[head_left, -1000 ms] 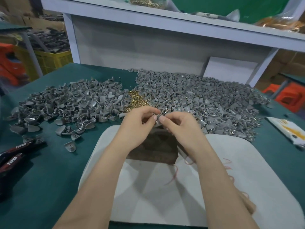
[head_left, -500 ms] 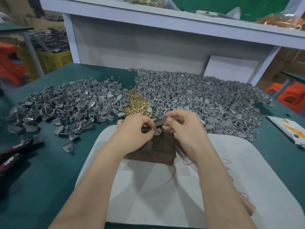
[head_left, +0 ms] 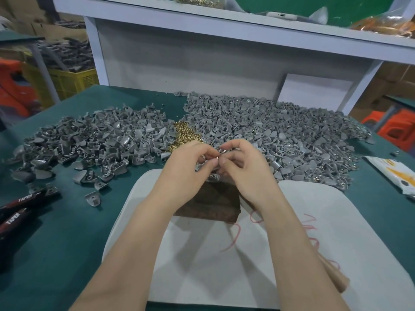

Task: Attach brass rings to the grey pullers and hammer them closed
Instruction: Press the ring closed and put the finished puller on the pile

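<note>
Landmark: dark brown block (head_left: 211, 203), rough-grained, flat-topped, sitting at the far edge of a smooth white pad (head_left: 224, 270) with rounded corners.

Both hands are raised just beyond the block, fingertips meeting. The left hand (head_left: 190, 167) has thumb and forefinger curled in, pinching a grey puller (head_left: 221, 151), a small matte wedge. The right hand (head_left: 244, 169) is curled the same way, fingertips against the left's. A brass ring (head_left: 217, 157) glints coppery where the fingers touch; it looks nipped by the right fingertips, though at this size I cannot be sure.

Beyond the block and left of it: a loose brass heap (head_left: 184, 135) of tiny shiny yellow pieces.
Far left of the block: the left pile (head_left: 94, 142) of grey fin-shaped pullers, some with a dull sheen.
Beyond the block to the right: the right pile (head_left: 280, 135), broader and denser, with metal glints at its near edge.

Near side of the block: red thread (head_left: 235, 239) looped loosely on the pad.
Well left of the block: glossy red-and-black handles (head_left: 18, 209) lettered TAPER.
All of it lies on a green felt table (head_left: 56, 243).
</note>
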Available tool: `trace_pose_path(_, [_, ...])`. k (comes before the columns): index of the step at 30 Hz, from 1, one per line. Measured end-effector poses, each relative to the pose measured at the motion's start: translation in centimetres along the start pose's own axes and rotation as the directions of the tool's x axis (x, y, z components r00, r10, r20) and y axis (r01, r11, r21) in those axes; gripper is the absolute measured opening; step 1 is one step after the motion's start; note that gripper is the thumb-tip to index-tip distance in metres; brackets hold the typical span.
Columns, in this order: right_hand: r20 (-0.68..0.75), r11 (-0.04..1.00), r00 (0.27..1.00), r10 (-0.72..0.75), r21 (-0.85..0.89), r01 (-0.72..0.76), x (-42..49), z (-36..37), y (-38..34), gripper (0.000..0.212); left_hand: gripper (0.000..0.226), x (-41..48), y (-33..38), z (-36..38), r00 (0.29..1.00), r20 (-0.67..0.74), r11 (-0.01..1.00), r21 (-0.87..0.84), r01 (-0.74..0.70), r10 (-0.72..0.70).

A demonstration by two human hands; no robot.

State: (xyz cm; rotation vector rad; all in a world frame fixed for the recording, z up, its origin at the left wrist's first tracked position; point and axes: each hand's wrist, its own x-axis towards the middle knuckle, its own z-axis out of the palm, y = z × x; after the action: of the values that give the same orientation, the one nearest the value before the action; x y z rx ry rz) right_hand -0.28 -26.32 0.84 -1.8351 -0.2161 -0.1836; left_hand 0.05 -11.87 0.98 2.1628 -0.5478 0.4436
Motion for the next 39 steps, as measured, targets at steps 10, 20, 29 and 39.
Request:
trace_pose_path(10, [0.099,0.798,0.974,0.204,0.559,-0.224,-0.1,0.1,-1.2,0.012,0.009,0.1,0.2,-0.1,0.989,-0.142,0.994,-0.094,-0.056,0.043])
trace_pose_path(20, [-0.109,0.999,0.993,0.050,-0.002,-0.050,0.0,-0.6,-0.2,0.013,0.011,0.0,-0.5,-0.5,0.998,0.001,0.997,-0.034,0.066,-0.066])
trace_pose_path(29, [0.046,0.815,0.996,-0.075,-0.573,0.087,-0.2,-0.1,0.2,0.005,0.013,-0.4,-0.8,-0.6,0.953,0.201,0.970,0.143,0.199,-0.225])
trace_pose_path(39, [0.063,0.763,0.986,-0.152,-0.627,0.158,-0.3,0.8,0.2,0.002,0.012,-0.3,-1.3,-0.5,0.962,0.196,0.978,0.123,0.170,-0.192])
